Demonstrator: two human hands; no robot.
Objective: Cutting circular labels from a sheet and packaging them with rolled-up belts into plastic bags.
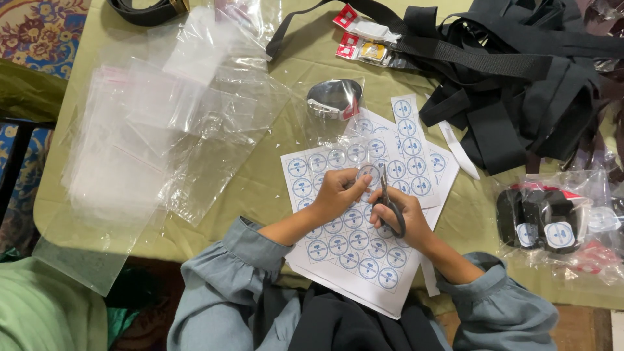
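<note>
Centrally, wht sheet [351, 244] w/ blue circles

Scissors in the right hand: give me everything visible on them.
The scissors are small, with dark grey-black loop handles and short metal blades that look nearly closed. They point away from the person, tips up at a round blue-and-white sticker pinched in the left hand. The right hand grips them, fingers through the handles, hiding part of the loops. They hang over a white sheet of round stickers on the olive-green table.
</note>
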